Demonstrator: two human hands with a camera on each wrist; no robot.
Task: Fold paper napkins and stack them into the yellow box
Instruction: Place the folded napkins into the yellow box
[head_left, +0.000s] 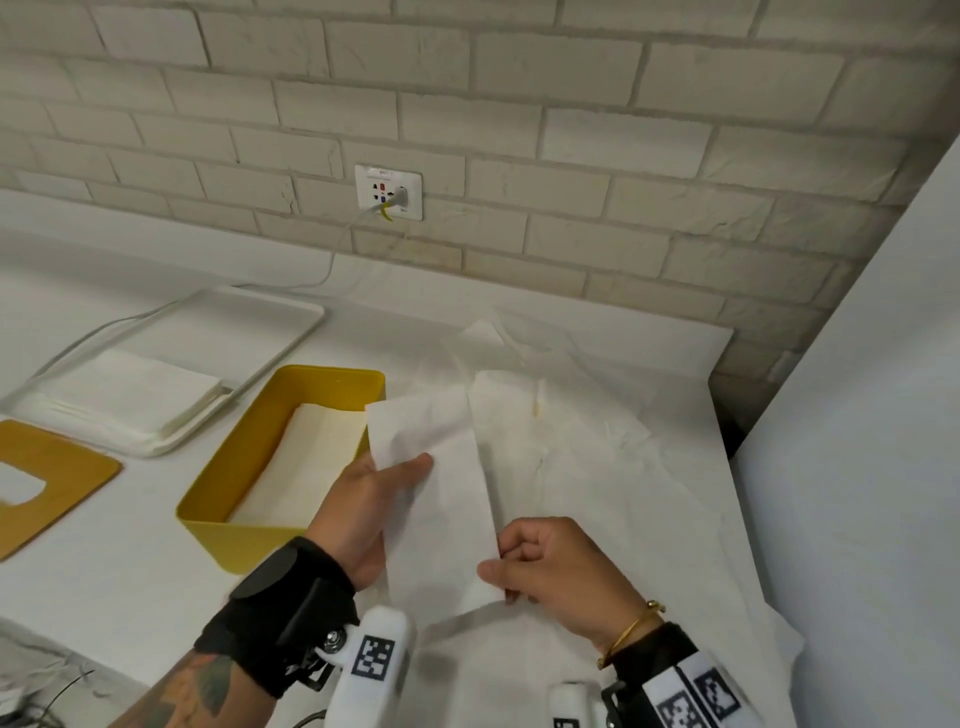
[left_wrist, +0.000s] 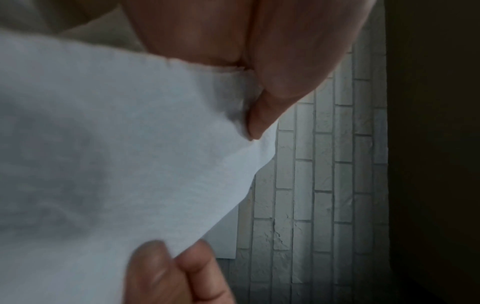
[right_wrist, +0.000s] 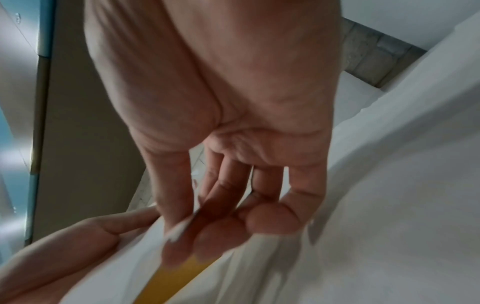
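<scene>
A folded white napkin (head_left: 436, 488) is held above the table between both hands. My left hand (head_left: 363, 499) grips its left edge, thumb on top. My right hand (head_left: 540, 561) pinches the near right edge with thumb and fingers. In the left wrist view the napkin (left_wrist: 116, 154) fills the frame, my thumb (left_wrist: 275, 88) pressing it and a right-hand finger (left_wrist: 202, 273) below. In the right wrist view my right hand (right_wrist: 207, 230) pinches the napkin (right_wrist: 124, 257). The yellow box (head_left: 249, 535) stands left of my hands, holding folded napkins (head_left: 306, 457).
A white tray (head_left: 280, 322) with a stack of unfolded napkins (head_left: 130, 395) lies at the back left. A yellow lid with a cut-out (head_left: 57, 478) lies at the far left. A crumpled white sheet (head_left: 597, 426) covers the table under my hands. A wall (head_left: 857, 415) stands right.
</scene>
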